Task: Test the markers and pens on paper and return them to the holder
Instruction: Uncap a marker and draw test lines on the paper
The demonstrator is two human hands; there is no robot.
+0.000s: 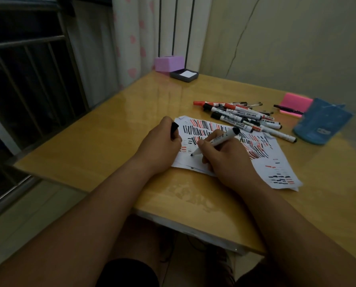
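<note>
A marker [218,140] is pinched in the right hand's [227,160] curled fingers, tip on the paper [276,170], for a test stroke; its cap [174,128] is clenched in the left hand [161,147]. Recapping and return to the holder [322,121] are called for next.

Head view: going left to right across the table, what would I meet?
Left hand gripping a black cap → right hand holding the marker → blue holder.
</note>
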